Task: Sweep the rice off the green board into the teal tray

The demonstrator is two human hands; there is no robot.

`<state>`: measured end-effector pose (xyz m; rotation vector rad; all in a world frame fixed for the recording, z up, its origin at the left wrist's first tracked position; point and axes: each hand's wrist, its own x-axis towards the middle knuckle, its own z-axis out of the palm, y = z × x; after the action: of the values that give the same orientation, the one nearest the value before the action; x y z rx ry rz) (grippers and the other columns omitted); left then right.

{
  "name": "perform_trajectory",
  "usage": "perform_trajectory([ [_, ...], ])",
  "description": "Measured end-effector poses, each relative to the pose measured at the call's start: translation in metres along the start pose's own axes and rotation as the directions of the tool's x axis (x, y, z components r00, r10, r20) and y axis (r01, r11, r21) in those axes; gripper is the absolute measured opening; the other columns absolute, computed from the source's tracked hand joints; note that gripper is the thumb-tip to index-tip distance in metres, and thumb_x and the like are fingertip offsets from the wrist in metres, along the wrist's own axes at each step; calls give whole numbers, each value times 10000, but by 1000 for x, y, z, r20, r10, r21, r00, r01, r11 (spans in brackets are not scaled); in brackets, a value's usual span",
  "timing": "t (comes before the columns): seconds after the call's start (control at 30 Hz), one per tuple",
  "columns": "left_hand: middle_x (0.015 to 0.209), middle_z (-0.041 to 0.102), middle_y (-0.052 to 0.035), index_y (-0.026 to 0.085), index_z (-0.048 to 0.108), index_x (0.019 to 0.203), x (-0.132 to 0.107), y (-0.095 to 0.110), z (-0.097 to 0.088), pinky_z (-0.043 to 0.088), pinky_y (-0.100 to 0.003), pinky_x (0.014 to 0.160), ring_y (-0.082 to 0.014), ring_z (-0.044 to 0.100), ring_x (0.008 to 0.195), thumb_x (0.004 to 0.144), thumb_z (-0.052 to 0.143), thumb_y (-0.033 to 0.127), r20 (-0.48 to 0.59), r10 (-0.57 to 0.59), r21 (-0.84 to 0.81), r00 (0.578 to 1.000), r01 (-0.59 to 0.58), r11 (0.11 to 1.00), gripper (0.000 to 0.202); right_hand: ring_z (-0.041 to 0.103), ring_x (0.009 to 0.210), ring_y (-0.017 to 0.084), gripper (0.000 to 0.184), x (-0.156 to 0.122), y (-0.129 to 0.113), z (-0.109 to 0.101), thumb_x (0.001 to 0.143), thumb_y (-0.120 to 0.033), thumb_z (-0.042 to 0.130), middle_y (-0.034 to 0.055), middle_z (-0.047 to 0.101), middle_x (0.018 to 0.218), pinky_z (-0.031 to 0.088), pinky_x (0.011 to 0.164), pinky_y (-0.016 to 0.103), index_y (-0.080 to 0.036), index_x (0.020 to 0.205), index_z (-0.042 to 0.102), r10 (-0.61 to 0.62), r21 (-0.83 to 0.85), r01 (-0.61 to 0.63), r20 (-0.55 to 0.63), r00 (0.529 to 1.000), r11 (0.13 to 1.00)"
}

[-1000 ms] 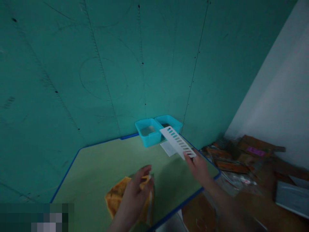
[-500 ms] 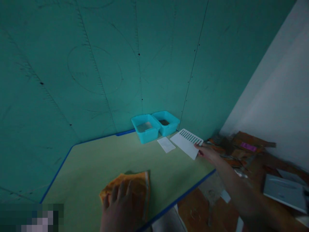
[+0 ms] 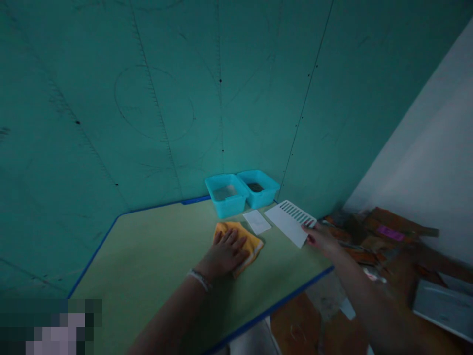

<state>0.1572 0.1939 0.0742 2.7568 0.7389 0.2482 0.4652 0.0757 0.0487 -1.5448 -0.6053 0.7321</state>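
On the light green table, my left hand (image 3: 226, 254) lies flat with its fingers spread on an orange cloth (image 3: 251, 243), pressing it to the surface. The cloth has a pale edge and sits partly under the palm. My right hand (image 3: 320, 237) grips the near right edge of a white slotted panel (image 3: 286, 222), thumb on top. A row of slots runs along the panel's far right side. Between cloth and panel lies a small white sheet (image 3: 257, 222), touched by neither hand.
Two turquoise bins, a left one (image 3: 229, 204) with something pale inside and a right one (image 3: 262, 197) with dark contents, stand against the green wall (image 3: 148, 98). Blue edging (image 3: 288, 300) borders the table (image 3: 148, 256). Cardboard (image 3: 402, 222) and a grey appliance-like object (image 3: 443, 305) lie at right.
My left hand has slid the orange cloth forward and right, from the near edge toward the small white sheet. The right hand still grips the panel in about the same place.
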Motion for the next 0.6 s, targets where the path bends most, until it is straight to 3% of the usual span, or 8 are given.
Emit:
perform_trajectory([
  [0.1, 1409, 465, -212, 215, 521, 1296, 25, -15, -3, 173, -553, 1075, -318, 344, 1339, 897, 375, 388, -18, 88, -37, 996, -88, 995, 458, 428, 417, 104, 372, 0, 1, 3, 516, -387, 736, -48, 533, 543, 316, 405, 241, -198, 768, 538, -31, -36, 31, -12, 999, 999],
  [0.27, 1414, 474, -176, 249, 509, 1299, 38, -30, -5, 172, -513, 1085, -279, 365, 1334, 869, 429, 424, -30, 166, -89, 986, -168, 982, 471, 454, 429, 122, 435, 0, 3, 7, 541, -365, 693, -50, 549, 545, 333, 414, 243, -201, 921, 562, -62, -102, 57, -48, 997, 993],
  [0.4, 1405, 503, -118, 314, 512, 1288, 41, -31, -4, 200, -466, 1087, -246, 401, 1315, 846, 478, 387, -47, 214, -123, 976, -218, 968, 450, 504, 468, 146, 451, -1, 4, 5, 532, -383, 665, -17, 598, 588, 358, 429, 255, -164, 922, 609, -60, -185, 50, -49, 997, 981],
  [0.6, 1363, 556, -82, 303, 594, 1211, 50, -27, -9, 247, -454, 1078, -275, 422, 1300, 726, 609, 267, -130, 311, -134, 942, -327, 935, 486, 564, 501, 180, 483, -5, 0, 0, 539, -440, 648, 30, 660, 668, 435, 515, 311, -142, 919, 646, -43, -305, 8, -107, 993, 952],
])
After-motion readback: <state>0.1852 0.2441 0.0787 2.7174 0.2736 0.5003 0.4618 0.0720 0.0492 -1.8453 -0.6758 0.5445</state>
